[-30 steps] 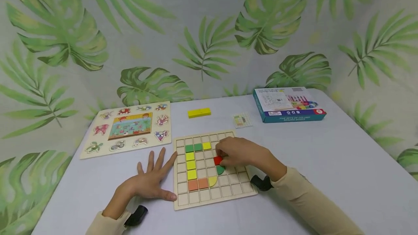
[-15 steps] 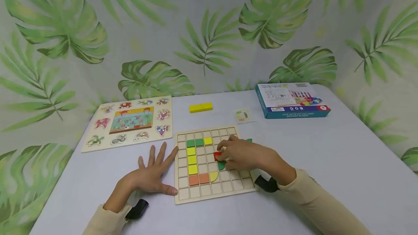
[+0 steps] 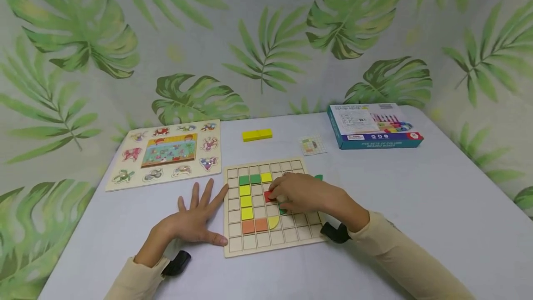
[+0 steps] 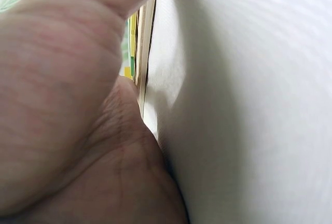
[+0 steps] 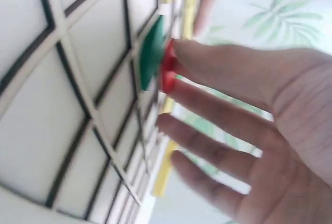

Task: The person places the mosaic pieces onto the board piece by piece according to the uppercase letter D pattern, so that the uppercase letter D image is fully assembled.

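A wooden grid board (image 3: pixel 263 240) lies on the white cloth, with green, yellow and orange square tiles (image 3: pixel 246 201) forming a bent line on its left part. My left hand (image 3: pixel 192 224) is spread flat, thumb and a finger touching the board's left edge. Over the board's middle, my right hand (image 3: pixel 306 192) pinches a red tile (image 3: pixel 268 196) between thumb and index finger; the right wrist view shows the red tile (image 5: pixel 167 71) beside a green rounded tile (image 5: pixel 151 53). A yellow quarter-round tile (image 3: pixel 273 222) follows the orange squares. My right hand hides several cells.
A sea-animal puzzle board (image 3: pixel 166 155) lies back left. Behind the grid board are a yellow block (image 3: pixel 257 135) and a small pattern card (image 3: pixel 312 145). A blue-edged box (image 3: pixel 374 126) stands back right. A green piece (image 3: pixel 318 177) pokes out behind my right hand.
My right hand has shifted the red tile leftward over the board, away from above the green rounded tile. The head view has tilted slightly. My left hand stays in place.
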Motion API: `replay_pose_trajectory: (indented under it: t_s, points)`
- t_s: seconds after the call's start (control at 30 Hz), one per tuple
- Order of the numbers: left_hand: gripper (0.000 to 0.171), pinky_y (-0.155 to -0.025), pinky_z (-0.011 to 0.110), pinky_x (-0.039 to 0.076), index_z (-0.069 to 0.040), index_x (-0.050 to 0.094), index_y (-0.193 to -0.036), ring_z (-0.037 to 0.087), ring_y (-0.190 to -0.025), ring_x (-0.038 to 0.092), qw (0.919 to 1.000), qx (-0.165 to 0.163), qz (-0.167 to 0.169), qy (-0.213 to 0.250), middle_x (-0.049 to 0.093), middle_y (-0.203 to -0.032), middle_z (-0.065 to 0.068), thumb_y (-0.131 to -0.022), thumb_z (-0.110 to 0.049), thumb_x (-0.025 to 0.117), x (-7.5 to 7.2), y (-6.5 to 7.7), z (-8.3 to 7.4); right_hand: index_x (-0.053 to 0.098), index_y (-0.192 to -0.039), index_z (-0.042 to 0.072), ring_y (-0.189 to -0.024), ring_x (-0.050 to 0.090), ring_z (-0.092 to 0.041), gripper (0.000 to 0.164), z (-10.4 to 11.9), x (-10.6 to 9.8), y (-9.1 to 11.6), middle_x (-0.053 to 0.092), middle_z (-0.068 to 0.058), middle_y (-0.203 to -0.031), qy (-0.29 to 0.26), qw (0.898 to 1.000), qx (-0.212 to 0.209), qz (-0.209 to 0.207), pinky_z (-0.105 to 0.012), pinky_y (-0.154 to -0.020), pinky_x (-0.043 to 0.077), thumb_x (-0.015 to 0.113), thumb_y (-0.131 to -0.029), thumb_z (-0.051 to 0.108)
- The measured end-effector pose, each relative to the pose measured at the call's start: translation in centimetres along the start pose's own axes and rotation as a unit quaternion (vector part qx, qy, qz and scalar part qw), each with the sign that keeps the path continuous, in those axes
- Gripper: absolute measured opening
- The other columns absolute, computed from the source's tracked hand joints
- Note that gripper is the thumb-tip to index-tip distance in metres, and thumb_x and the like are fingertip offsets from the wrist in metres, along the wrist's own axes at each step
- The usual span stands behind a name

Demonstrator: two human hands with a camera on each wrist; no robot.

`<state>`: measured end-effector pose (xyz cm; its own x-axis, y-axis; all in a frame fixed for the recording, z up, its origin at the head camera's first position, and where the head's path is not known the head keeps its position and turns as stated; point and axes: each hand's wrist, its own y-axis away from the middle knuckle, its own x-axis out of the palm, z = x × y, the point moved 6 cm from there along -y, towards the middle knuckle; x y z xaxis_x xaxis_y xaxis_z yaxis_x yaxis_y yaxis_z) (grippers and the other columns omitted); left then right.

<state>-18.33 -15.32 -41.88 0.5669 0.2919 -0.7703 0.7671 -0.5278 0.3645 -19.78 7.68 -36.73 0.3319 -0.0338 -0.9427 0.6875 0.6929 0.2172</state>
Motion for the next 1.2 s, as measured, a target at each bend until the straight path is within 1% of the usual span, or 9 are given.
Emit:
replay_pose_trajectory:
  t_s: [0.1, 0.2, 0.27, 0.33, 0.6, 0.73, 0.93, 1.07, 1.2]
  points:
    - [0.129, -0.097, 0.084, -0.017, -0.02, -0.001, -0.162, 0.056, -0.141, -0.032, 1.0, 0.001, 0.001, -0.001, -0.025, -0.163, 0.024, -0.071, -0.064, 0.08, 0.0, -0.2, 0.0, 0.077, -0.108, 0.014, -0.102, 0.066, -0.016, 0.018, 0.0, -0.3, -0.9, 0.074, 0.002, -0.11, 0.004, 0.999, 0.0, -0.032, -0.035, -0.093, 0.053, 0.075, -0.091, 0.017]
    - [0.129, -0.097, 0.083, -0.018, -0.02, 0.0, -0.163, 0.055, -0.141, -0.033, 1.0, 0.002, 0.002, 0.003, -0.026, -0.163, 0.024, -0.071, -0.064, 0.08, -0.1, -0.3, 0.0, 0.077, -0.097, 0.014, -0.08, 0.061, -0.011, 0.01, -0.2, -0.5, -1.8, 0.073, 0.005, -0.092, 0.012, 0.999, 0.009, -0.042, -0.028, -0.074, 0.053, 0.078, -0.088, 0.018]
    - [0.129, -0.098, 0.083, -0.018, -0.02, -0.001, -0.163, 0.055, -0.141, -0.033, 1.0, 0.002, 0.002, 0.003, -0.026, -0.163, 0.023, -0.072, -0.065, 0.079, -0.2, -0.4, -0.1, 0.076, -0.095, 0.015, -0.074, 0.058, -0.01, 0.009, -0.4, -0.6, -2.1, 0.071, 0.006, -0.086, 0.017, 0.999, 0.01, -0.041, -0.026, -0.069, 0.051, 0.079, -0.087, 0.019]
    - [0.129, -0.098, 0.083, -0.018, -0.02, -0.001, -0.162, 0.055, -0.141, -0.033, 1.0, 0.002, 0.0, 0.002, -0.026, -0.163, 0.024, -0.072, -0.065, 0.079, -0.3, -0.5, -0.2, 0.075, -0.095, 0.015, -0.073, 0.057, -0.01, 0.009, -0.6, -0.7, -2.4, 0.07, 0.007, -0.084, 0.014, 0.999, 0.009, -0.04, -0.026, -0.069, 0.051, 0.079, -0.088, 0.018]
    - [0.13, -0.098, 0.084, -0.016, -0.019, -0.001, -0.162, 0.057, -0.142, -0.03, 1.0, -0.002, 0.0, -0.005, -0.025, -0.162, 0.026, -0.071, -0.064, 0.08, -0.3, -0.3, -0.4, 0.076, -0.095, 0.018, -0.078, 0.057, -0.01, 0.009, -2.3, -0.7, -1.4, 0.07, 0.008, -0.091, -0.035, 0.999, 0.015, -0.035, -0.027, -0.072, 0.051, 0.074, -0.089, 0.011]
    - [0.13, -0.097, 0.085, -0.015, -0.018, -0.002, -0.162, 0.057, -0.141, -0.03, 1.0, 0.0, -0.001, -0.007, -0.024, -0.162, 0.026, -0.072, -0.063, 0.08, -0.4, 0.0, -0.5, 0.076, -0.093, 0.018, -0.08, 0.059, -0.01, 0.01, -2.7, -0.8, -0.5, 0.071, 0.007, -0.091, -0.043, 0.998, 0.004, -0.046, -0.028, -0.073, 0.052, 0.074, -0.088, 0.009]
    - [0.13, -0.097, 0.084, -0.016, -0.018, -0.001, -0.162, 0.057, -0.141, -0.031, 1.0, 0.0, 0.001, -0.001, -0.024, -0.162, 0.026, -0.071, -0.062, 0.081, -0.6, 0.0, -0.7, 0.077, -0.098, 0.014, -0.081, 0.058, -0.011, 0.012, -2.9, -0.5, 0.4, 0.073, 0.004, -0.097, -0.056, 0.997, 0.014, -0.047, -0.03, -0.078, 0.053, 0.07, -0.091, 0.008]
    - [0.13, -0.097, 0.084, -0.016, -0.018, -0.001, -0.162, 0.057, -0.141, -0.031, 1.0, 0.001, -0.001, 0.001, -0.024, -0.162, 0.026, -0.071, -0.062, 0.082, -0.4, 0.0, -0.7, 0.08, -0.102, 0.013, -0.102, 0.06, -0.017, 0.013, -2.8, -0.4, 0.9, 0.07, -0.001, -0.114, -0.059, 0.997, 0.015, -0.043, -0.035, -0.09, 0.053, 0.072, -0.092, 0.011]
    - [0.131, -0.097, 0.084, -0.016, -0.018, -0.001, -0.162, 0.057, -0.141, -0.03, 1.0, -0.002, 0.0, 0.0, -0.024, -0.162, 0.026, -0.071, -0.062, 0.081, -0.2, 0.1, -0.4, 0.08, -0.109, 0.014, -0.123, 0.05, -0.029, 0.018, -2.7, 0.0, 1.5, 0.061, -0.01, -0.132, -0.035, 0.999, 0.012, -0.022, -0.043, -0.1, 0.048, 0.071, -0.094, 0.018]
